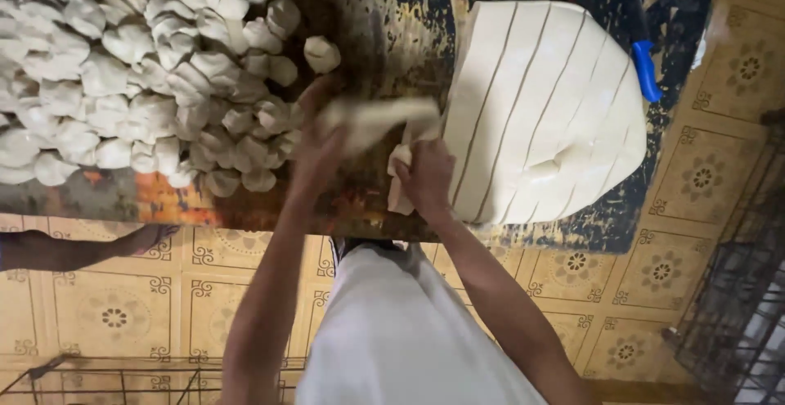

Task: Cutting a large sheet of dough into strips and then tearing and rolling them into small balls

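While both hands work at the near edge of the worn table, the left hand and right hand each close their fingers on one strip of dough, stretched between them. Just right of the strip lies the scored dough slab, touching it. Left of the strip, a heap of dough balls crowds the tabletop. Beyond the slab rests a blue-handled tool.

both arms reach forward, left hand and right hand closed, gripping.
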